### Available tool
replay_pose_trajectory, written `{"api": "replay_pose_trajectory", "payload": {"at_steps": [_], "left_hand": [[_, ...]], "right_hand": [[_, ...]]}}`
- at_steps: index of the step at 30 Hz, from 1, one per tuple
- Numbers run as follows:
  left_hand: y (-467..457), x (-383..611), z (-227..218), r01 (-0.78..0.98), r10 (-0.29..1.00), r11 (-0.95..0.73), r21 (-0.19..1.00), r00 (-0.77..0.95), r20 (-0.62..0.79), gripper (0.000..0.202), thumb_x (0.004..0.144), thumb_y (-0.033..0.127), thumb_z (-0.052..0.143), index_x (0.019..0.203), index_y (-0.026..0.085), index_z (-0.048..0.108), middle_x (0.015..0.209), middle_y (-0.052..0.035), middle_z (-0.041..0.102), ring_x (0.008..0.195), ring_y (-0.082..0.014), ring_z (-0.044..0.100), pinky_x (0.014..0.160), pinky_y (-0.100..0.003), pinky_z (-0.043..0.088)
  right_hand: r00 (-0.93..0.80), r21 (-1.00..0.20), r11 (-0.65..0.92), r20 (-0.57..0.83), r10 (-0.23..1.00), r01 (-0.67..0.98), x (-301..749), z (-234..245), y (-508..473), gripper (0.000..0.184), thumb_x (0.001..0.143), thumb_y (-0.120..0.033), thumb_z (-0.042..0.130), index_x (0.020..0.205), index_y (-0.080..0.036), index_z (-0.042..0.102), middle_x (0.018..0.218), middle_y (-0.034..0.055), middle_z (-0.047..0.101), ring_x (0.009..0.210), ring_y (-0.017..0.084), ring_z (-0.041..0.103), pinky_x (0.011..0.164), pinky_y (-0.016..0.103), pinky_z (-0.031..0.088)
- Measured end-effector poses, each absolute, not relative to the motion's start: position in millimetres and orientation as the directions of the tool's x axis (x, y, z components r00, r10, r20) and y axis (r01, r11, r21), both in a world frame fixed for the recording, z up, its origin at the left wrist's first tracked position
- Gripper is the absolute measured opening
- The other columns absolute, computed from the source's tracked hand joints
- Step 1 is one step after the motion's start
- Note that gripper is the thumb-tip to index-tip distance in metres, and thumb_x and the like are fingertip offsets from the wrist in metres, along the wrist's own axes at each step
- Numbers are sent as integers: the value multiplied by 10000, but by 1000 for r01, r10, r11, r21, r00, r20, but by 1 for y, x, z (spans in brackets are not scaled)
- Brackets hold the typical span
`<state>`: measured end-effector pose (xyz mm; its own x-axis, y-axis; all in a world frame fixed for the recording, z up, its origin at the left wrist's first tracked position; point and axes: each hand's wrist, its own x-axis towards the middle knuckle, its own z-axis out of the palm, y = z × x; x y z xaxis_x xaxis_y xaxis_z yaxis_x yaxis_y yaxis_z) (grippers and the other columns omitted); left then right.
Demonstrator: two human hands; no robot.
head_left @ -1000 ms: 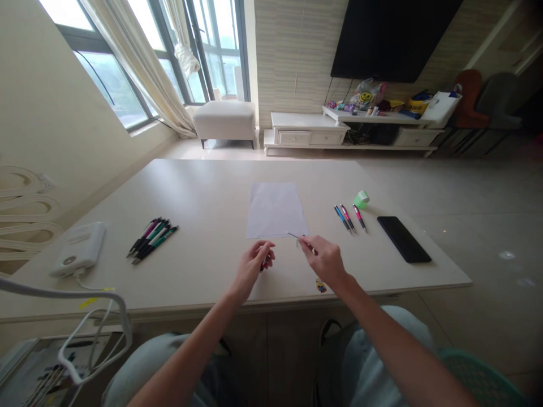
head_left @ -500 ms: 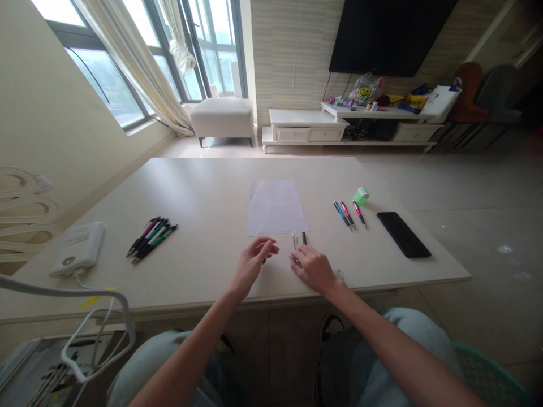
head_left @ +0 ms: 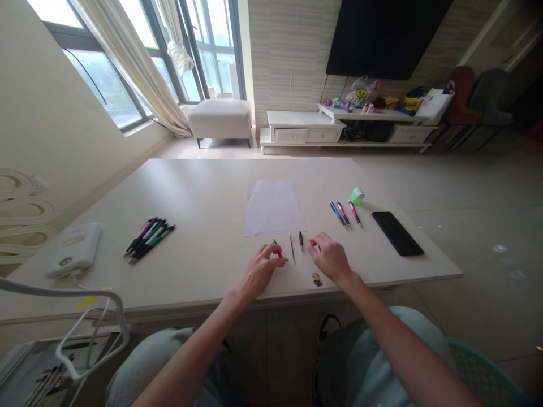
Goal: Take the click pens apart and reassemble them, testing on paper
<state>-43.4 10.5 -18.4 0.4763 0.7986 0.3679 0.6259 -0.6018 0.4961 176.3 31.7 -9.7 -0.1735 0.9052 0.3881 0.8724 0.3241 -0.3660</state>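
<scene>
A white table [head_left: 203, 192] bears a sheet of paper [head_left: 274, 206], with a thin refill [head_left: 292, 249], black pen part [head_left: 301, 241] and small sticker [head_left: 317, 280] nearer its front edge. Clustered pens [head_left: 149, 240] and a white device [head_left: 76, 249] lie left; three pens [head_left: 341, 215], a green container [head_left: 357, 195] and phone [head_left: 397, 233], right.

Pen refill [head_left: 292, 249] between the hands [head_left: 261, 270]

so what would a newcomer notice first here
Likely the left hand at a pink pen barrel and the right hand beside a dark pen piece, both near the front of the pale table. Then the black television on the far wall, and the bright windows at upper left.
</scene>
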Motion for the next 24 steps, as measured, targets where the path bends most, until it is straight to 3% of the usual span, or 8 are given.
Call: {"api": "replay_pose_trajectory", "payload": {"at_steps": [5, 9, 13, 17, 21, 24], "left_hand": [[10, -42, -22, 656, 853, -514, 553, 458, 249, 355, 847, 104, 432, 997, 294, 692, 1134, -16, 574, 966, -158, 526, 878, -304, 445], [11, -48, -12, 609, 892, -452, 652, 332, 308, 276, 823, 198, 531, 1045, 286, 669, 1132, -35, 601, 932, -170, 572, 869, -313, 456], [8, -74, 1, 610, 940, -329, 721, 138, 312, 148, 806, 266, 565, 892, 238, 682, 927, -33, 665, 747, -154, 613, 733, -277, 480], [-2, -101, 0, 712, 975, -200, 673, 76, 209, 149, 771, 211, 536, 705, 213, 670, 764, -23, 673, 698, -167, 618, 686, -272, 462], [-22, -113, -7, 781, 985, -132, 610, 34, 170, 163, 766, 215, 511, 736, 216, 671, 788, -27, 684, 737, -186, 623, 699, -287, 450], [-42, -112, -8, 770, 990, -88, 631, -4, 143, 168, 781, 239, 501, 786, 217, 668, 824, -29, 688, 756, -187, 627, 716, -290, 451]], "right_hand": [[-134, -351, 251, 326, 936, 902, 186, -6, 40, 208, 864, -266, 466, 777, -203, 644, 812, 24, 645, 699, 137, 578, 614, 241, 348], [-145, -342, 199, 175, 974, 919, 197, -5, 43, 167, 840, -273, 505, 783, -207, 648, 798, 39, 659, 696, 147, 586, 594, 243, 341], [-164, -377, 167, 40, 986, 911, 214, -6, 41, 94, 794, -242, 558, 810, -185, 631, 766, 47, 654, 682, 148, 587, 598, 236, 361], [-151, -447, 150, 35, 988, 882, 227, -10, 30, 79, 757, -170, 564, 776, -173, 641, 772, 48, 660, 719, 153, 597, 654, 235, 397], [-105, -530, 97, 14, 994, 843, 230, -14, 12, 110, 723, -131, 564, 723, -181, 661, 730, 39, 675, 712, 164, 614, 677, 245, 421], [-103, -587, 94, 18, 995, 804, 225, -15, -3, 115, 725, -150, 563, 725, -185, 673, 728, 38, 685, 713, 168, 623, 680, 248, 433]]}}
